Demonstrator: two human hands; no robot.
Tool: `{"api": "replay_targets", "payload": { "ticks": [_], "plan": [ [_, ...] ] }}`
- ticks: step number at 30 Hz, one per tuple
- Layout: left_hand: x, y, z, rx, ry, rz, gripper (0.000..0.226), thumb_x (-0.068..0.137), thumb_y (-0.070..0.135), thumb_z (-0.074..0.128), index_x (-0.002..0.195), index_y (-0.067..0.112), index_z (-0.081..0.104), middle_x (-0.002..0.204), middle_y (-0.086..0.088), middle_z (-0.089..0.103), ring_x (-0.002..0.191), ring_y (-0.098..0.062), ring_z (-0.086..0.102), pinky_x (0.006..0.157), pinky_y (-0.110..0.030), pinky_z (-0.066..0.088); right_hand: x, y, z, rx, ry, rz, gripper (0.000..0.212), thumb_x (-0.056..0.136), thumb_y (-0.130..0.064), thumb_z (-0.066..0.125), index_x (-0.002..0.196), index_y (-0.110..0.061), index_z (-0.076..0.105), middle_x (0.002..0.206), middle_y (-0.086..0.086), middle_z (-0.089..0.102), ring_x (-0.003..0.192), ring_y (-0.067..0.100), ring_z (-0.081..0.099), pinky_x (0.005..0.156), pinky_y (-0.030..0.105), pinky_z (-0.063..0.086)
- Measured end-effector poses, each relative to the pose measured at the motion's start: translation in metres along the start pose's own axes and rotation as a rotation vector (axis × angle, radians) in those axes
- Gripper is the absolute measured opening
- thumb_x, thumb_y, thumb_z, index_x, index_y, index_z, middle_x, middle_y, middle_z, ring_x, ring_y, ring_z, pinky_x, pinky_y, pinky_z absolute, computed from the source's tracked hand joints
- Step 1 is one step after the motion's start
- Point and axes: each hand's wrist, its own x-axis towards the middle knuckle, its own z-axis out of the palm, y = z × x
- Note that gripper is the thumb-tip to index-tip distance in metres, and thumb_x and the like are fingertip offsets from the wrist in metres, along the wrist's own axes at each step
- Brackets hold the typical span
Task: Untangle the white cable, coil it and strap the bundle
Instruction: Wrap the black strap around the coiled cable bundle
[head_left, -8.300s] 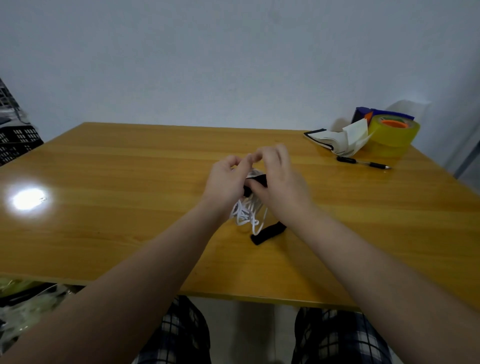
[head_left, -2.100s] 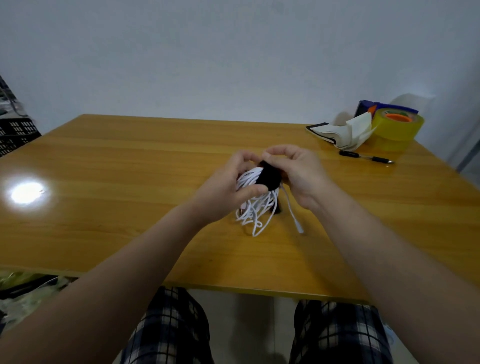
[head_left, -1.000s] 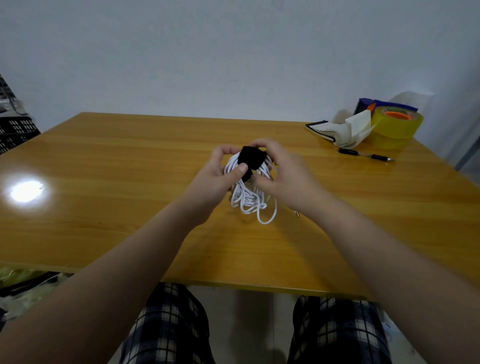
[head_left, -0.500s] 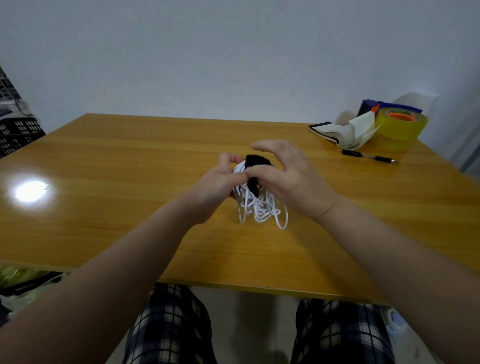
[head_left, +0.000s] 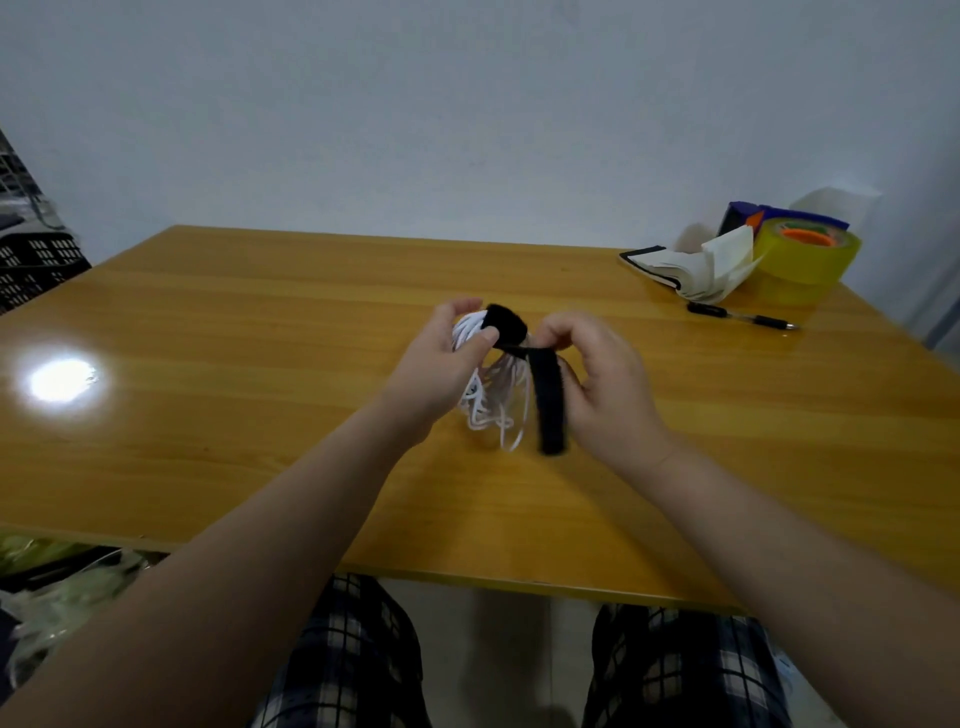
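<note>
A coiled white cable (head_left: 491, 400) hangs in loops above the middle of the wooden table (head_left: 260, 364). My left hand (head_left: 441, 364) grips the top of the coil, thumb pressed on a black strap (head_left: 548, 400) that wraps over the bundle's top. The strap's long free end hangs down to the right of the loops. My right hand (head_left: 605, 384) pinches that strap near its upper part, just right of the coil. The cable's plug ends are hidden.
At the far right corner lie a folded white paper stack (head_left: 691, 267), a yellow tape roll (head_left: 808, 254) with a purple box behind it, and a black pen (head_left: 740, 317). Black crates (head_left: 36, 260) stand off the table's left side.
The strap, wound close around the coil top half a second ago, now has a long end pulled loose and hanging down. My right hand shifted right, off the bundle, onto the strap.
</note>
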Motion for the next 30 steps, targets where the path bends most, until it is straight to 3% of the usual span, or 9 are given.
{"api": "replay_targets", "payload": {
  "ticks": [3,5,8,12,17,22,24,27,30],
  "plan": [
    [-0.001,-0.005,0.002,0.014,0.039,0.017,0.017,0.098,0.021,0.049,0.113,0.025,0.056,0.083,0.011,0.061,0.076,-0.004,0.058,0.063,-0.017,0.044,0.000,-0.009,-0.001,0.182,0.091,0.118,0.020,0.085,0.006,0.057,0.089,-0.013,0.052,0.082,-0.011,0.053,0.077,0.007,0.052,0.071,0.017,0.044],
    [-0.003,-0.005,0.001,0.036,-0.023,0.032,0.017,0.098,0.021,0.048,0.112,0.029,0.054,0.076,0.016,0.061,0.068,0.004,0.058,0.060,-0.012,0.044,0.009,-0.009,0.000,0.383,0.196,0.313,0.022,0.088,0.005,0.054,0.085,-0.016,0.050,0.077,-0.008,0.051,0.070,0.002,0.050,0.068,0.020,0.043],
    [-0.007,-0.002,0.002,0.071,-0.142,0.121,0.028,0.098,0.020,0.049,0.125,0.026,0.052,0.085,0.013,0.065,0.081,0.001,0.062,0.075,-0.020,0.048,0.026,-0.005,0.003,0.591,0.347,0.601,0.021,0.092,0.002,0.051,0.083,-0.018,0.050,0.072,-0.006,0.053,0.063,-0.002,0.051,0.067,0.018,0.046],
    [-0.012,0.007,0.004,-0.099,-0.163,0.176,0.028,0.097,0.011,0.049,0.124,0.017,0.053,0.104,-0.001,0.067,0.090,-0.008,0.066,0.079,-0.026,0.053,0.035,0.001,0.008,0.770,0.369,0.748,0.018,0.088,0.001,0.058,0.095,-0.012,0.047,0.049,-0.012,0.059,0.049,-0.002,0.055,0.053,0.014,0.045],
    [-0.012,0.004,0.000,-0.160,-0.136,0.169,0.026,0.095,0.007,0.052,0.120,0.012,0.054,0.093,0.002,0.066,0.081,-0.005,0.064,0.072,-0.022,0.051,0.039,-0.001,0.008,0.609,0.247,0.708,0.016,0.087,0.000,0.060,0.084,-0.016,0.054,0.050,-0.006,0.057,0.045,0.001,0.050,0.049,0.016,0.041],
    [-0.011,0.005,-0.001,-0.198,-0.054,0.146,0.020,0.095,0.010,0.053,0.115,0.010,0.054,0.086,-0.002,0.066,0.076,-0.009,0.065,0.066,-0.027,0.053,0.031,-0.009,0.010,0.498,0.038,0.647,0.024,0.095,-0.026,0.053,0.093,-0.009,0.070,0.090,0.012,0.071,0.081,0.014,0.064,0.074,0.030,0.052],
    [-0.008,0.003,-0.002,-0.143,-0.035,0.170,0.017,0.095,0.015,0.054,0.113,0.015,0.055,0.094,-0.006,0.065,0.082,-0.013,0.065,0.070,-0.031,0.054,0.029,-0.008,0.012,0.454,-0.054,0.591,0.022,0.091,-0.035,0.057,0.095,-0.017,0.069,0.094,0.007,0.072,0.088,0.016,0.067,0.082,0.036,0.053],
    [-0.005,-0.002,-0.003,0.000,0.004,0.204,0.017,0.092,0.024,0.057,0.104,0.036,0.056,0.117,-0.010,0.055,0.101,-0.020,0.062,0.082,-0.034,0.052,0.031,-0.008,0.015,0.241,-0.169,0.551,0.045,0.083,-0.053,0.052,0.103,-0.016,0.068,0.094,0.008,0.071,0.091,0.025,0.066,0.082,0.050,0.051],
    [-0.004,-0.004,-0.004,0.117,0.041,0.259,0.020,0.092,0.019,0.059,0.108,0.031,0.058,0.116,-0.002,0.048,0.105,-0.012,0.056,0.093,-0.028,0.047,0.034,-0.006,0.016,0.146,-0.244,0.535,0.047,0.090,-0.052,0.044,0.108,-0.015,0.067,0.103,0.012,0.064,0.102,0.026,0.058,0.092,0.047,0.046]
  ]
}}
